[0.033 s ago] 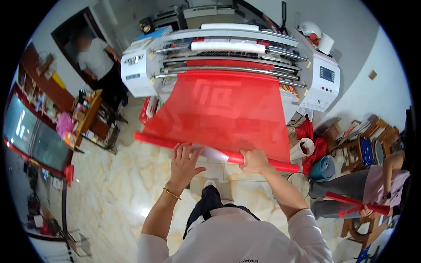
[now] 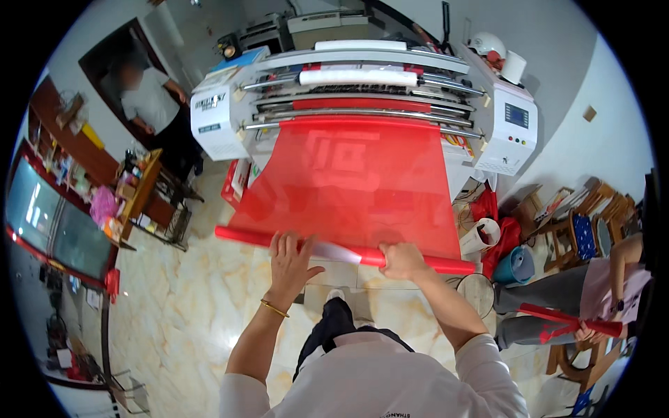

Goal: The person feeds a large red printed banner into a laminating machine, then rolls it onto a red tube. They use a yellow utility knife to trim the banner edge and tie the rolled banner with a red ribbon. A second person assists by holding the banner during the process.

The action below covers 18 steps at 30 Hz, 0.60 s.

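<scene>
A broad red sheet with paler patterned patches stretches from a white roller machine toward me. Its near edge is wound into a long red roll lying crosswise in front of my body, with a pale, shiny stretch between my hands. My left hand lies over the roll, left of centre, fingers extended and thumb held away. My right hand is closed around the roll farther right, its fingertips partly hidden.
At the right, another person's hands hold a narrow red roll near a blue bucket and stacked wooden chairs. Someone else stands by the doorway at the far left. A cluttered wooden table is on the left.
The roll's left end sits slightly lower. My left fingers lie closer together along the roll, while my right hand keeps its grip.
</scene>
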{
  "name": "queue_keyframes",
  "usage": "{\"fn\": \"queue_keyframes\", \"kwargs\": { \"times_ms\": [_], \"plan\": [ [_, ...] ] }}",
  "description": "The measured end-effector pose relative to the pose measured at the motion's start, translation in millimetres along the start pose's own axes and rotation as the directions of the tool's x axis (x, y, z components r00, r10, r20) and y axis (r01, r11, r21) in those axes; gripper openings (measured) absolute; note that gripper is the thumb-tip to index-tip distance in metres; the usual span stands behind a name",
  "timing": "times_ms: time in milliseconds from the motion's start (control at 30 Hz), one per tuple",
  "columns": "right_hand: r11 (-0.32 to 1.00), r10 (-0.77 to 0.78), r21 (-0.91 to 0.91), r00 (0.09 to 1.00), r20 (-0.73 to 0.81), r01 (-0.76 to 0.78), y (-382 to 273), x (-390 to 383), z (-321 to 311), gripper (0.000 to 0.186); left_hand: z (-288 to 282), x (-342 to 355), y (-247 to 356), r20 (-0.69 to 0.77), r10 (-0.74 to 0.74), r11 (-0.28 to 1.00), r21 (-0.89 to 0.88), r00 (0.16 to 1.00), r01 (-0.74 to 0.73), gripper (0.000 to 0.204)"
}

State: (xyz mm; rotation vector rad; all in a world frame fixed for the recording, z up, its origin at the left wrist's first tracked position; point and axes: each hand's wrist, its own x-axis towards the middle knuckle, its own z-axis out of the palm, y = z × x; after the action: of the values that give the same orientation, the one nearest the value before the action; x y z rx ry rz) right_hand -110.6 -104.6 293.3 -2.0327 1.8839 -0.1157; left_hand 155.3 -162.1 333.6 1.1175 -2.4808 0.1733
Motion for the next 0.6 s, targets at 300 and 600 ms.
{"fn": "queue_keyframes", "kwargs": {
  "times_ms": [300,600],
  "plan": [
    [0.999,0.02,0.024,0.997,0.079,-0.022,4.8,8.3,85.2,0.024,129.2,-34.2,-55.9,0.598,-0.043,0.998,0.057,0.8,0.011,0.017],
    [0.98,0.144,0.07,0.906,0.398,-0.187,24.2,28.3,149.9,0.03,202.0,-61.9,-69.6,0.817,0.018,0.996,-0.068,0.577,0.065,0.019]
  ]
}}
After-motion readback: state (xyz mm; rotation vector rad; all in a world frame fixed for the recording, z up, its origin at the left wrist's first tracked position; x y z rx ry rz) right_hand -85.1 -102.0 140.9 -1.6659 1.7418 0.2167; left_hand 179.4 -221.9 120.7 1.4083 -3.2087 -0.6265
